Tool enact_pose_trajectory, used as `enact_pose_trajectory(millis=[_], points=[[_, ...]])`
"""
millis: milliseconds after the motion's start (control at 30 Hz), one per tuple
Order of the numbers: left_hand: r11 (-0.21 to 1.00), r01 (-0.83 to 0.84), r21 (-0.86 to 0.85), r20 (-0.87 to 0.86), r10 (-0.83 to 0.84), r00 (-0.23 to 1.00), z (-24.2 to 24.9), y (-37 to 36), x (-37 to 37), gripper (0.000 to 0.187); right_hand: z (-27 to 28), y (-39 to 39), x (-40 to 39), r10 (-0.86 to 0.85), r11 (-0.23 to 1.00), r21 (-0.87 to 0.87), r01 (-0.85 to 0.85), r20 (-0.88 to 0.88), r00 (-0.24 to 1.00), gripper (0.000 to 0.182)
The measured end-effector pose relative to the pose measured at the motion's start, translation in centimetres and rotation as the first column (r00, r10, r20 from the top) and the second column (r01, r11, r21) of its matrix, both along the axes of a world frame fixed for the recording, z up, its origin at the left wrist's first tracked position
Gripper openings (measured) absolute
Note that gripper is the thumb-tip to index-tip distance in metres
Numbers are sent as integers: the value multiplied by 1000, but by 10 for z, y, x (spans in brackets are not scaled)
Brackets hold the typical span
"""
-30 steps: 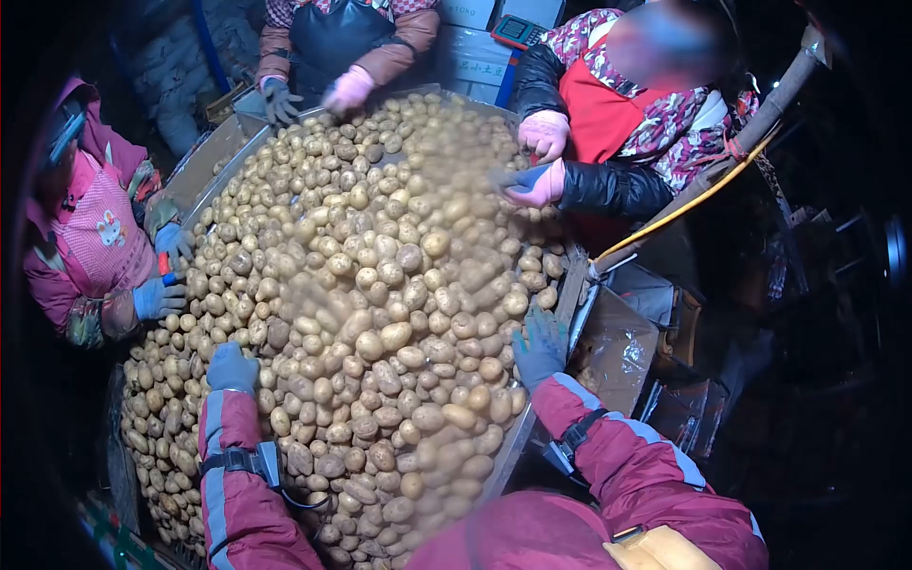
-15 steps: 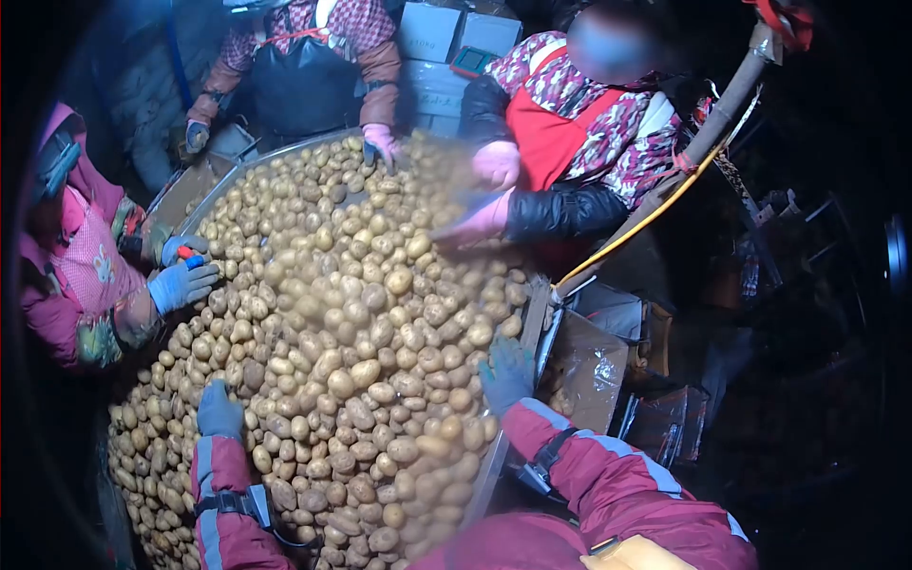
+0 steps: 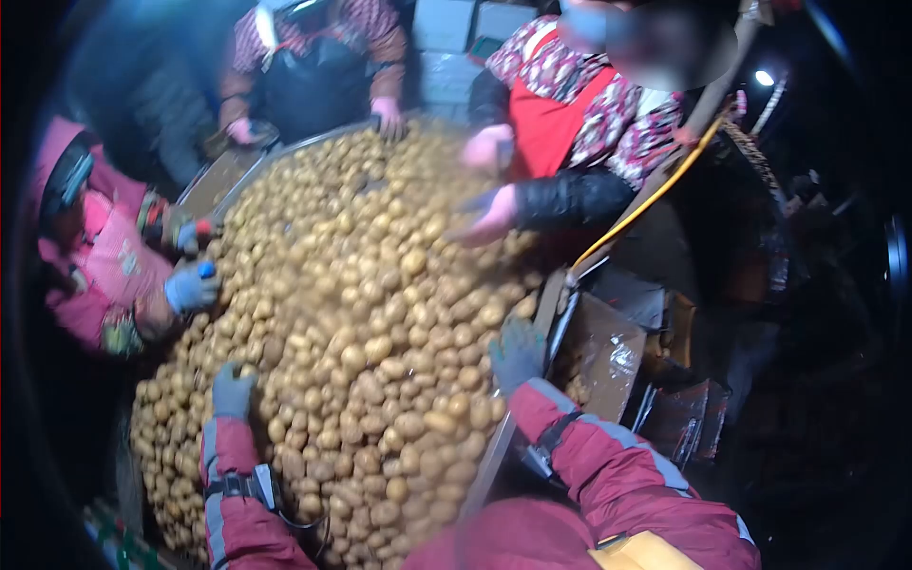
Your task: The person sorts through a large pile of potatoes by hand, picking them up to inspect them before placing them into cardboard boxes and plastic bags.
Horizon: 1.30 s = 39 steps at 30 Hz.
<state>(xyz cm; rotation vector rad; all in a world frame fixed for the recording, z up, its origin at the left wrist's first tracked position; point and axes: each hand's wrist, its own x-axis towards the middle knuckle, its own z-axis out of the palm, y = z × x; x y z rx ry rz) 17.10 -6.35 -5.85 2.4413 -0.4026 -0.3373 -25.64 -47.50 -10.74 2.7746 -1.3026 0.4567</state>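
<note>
A large heap of potatoes point(image 3: 380, 351) fills a metal-edged table. My left hand point(image 3: 233, 391), in a blue-grey glove, rests on the heap's left part; its fingers look curled among potatoes, and what they hold, if anything, is hidden. At the right edge of the heap is my right hand point(image 3: 518, 356), gloved in grey-blue and green, its fingers spread beside the metal rim point(image 3: 489, 465). No potato shows clearly in it. Both sleeves are dark red with grey stripes.
Across the heap stand a co-worker in pink point(image 3: 114, 256), one in a dark apron point(image 3: 313, 85) and one in a red apron point(image 3: 551, 123), hands over potatoes. Right of the rim are an open carton point(image 3: 603, 351) and a pole with a yellow cable point(image 3: 655, 199).
The view has shifted, so the heap sits further right. At the far edge, a co-worker's hand has moved in beside the rim. The hands of the co-worker in pink have changed pose. My hands stay near the same potatoes.
</note>
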Motion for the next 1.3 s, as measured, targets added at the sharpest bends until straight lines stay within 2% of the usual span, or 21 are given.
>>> enact_pose_trajectory(millis=[33, 67, 100, 133, 233, 267, 433, 500, 533, 567, 633, 733, 833, 867, 900, 1000, 1033, 1100, 1133, 1267, 1300], points=[[995, 13, -101, 39, -9, 999, 7, 5, -8, 47, -8, 1, 0, 4, 1000, 3, -4, -39, 999, 49], [956, 32, -290, -113, -68, 991, 40, -7, -34, 48, -43, -14, -2, -29, 1000, -3, 29, -318, 948, 50], [879, -245, -409, -542, -18, 840, 86, -25, -70, 48, -55, -16, -5, -4, 1000, -27, -6, -357, 934, 51], [840, -109, -532, -436, -161, 885, 82, -24, -84, 47, -65, -17, -7, 19, 998, -51, -42, -394, 919, 52], [555, -477, -681, -681, -239, 693, 110, -54, -164, 39, -7, 0, 3, -47, 995, 92, 50, -28, 998, 57], [541, -438, -718, -677, -399, 618, 100, -49, -174, 41, -3, -1, 3, -26, 993, 112, 30, -37, 999, 59], [474, -554, -685, -729, -449, 517, 132, -79, -267, 56, 6, -3, -1, 19, 987, 157, -23, 24, 1000, 60], [508, -532, -677, -729, -367, 578, 134, -84, -290, 51, 1, -4, -6, 107, 992, 54, -116, 146, 983, 57], [488, -566, -664, -746, -378, 549, 126, -87, -296, 50, 3, -7, -10, 101, 945, 271, -185, 295, 950, 53], [467, -600, -649, -761, -390, 519, 122, -90, -303, 50, 3, -9, -14, 59, 845, 459, -276, 433, 900, 49], [532, -489, -691, -710, -373, 598, 120, -96, -317, 49, 53, 30, -22, -225, 414, 770, -486, 604, 765, 46], [588, -392, -707, -670, -381, 638, 103, -116, -331, 49, 0, 55, -41, -144, -159, 694, -702, 687, 712, 53], [686, -384, -618, -760, -397, 514, 109, -145, -351, 47, 110, 97, -50, -485, -713, 518, -473, 122, 866, 61], [683, -315, -659, -703, -410, 581, 92, -155, -359, 42, 114, 99, -54, -498, -736, 465, -492, 121, 859, 60], [757, -13, -654, -497, -417, 761, 118, -170, -381, 44, 117, 99, -60, -512, -754, 410, -513, 122, 850, 60], [806, 147, -574, -530, -502, 683, 111, -191, -417, 46, 97, 95, -84, -655, -692, 344, -634, 70, 753, 59], [781, 330, -531, -360, -560, 747, 107, -197, -429, 47, 101, 89, -95, -660, -701, 262, -664, 116, 742, 58], [749, 441, -496, -353, -637, 685, 111, -214, -450, 48, 89, 88, -118, -714, -641, 472, -606, -76, 696, 58], [666, 652, -362, -125, -728, 675, 115, -224, -455, 50, 90, 83, -132, -724, -586, 527, -616, 2, 690, 58], [574, 780, -249, -14, -808, 589, 122, -259, -484, 55, 70, 62, -171, -777, -584, 414, -699, -36, 628, 61], [556, 795, -243, -7, -820, 572, 124, -269, -494, 55, 81, 59, -184, -815, -425, 529, -735, 130, 565, 61]])
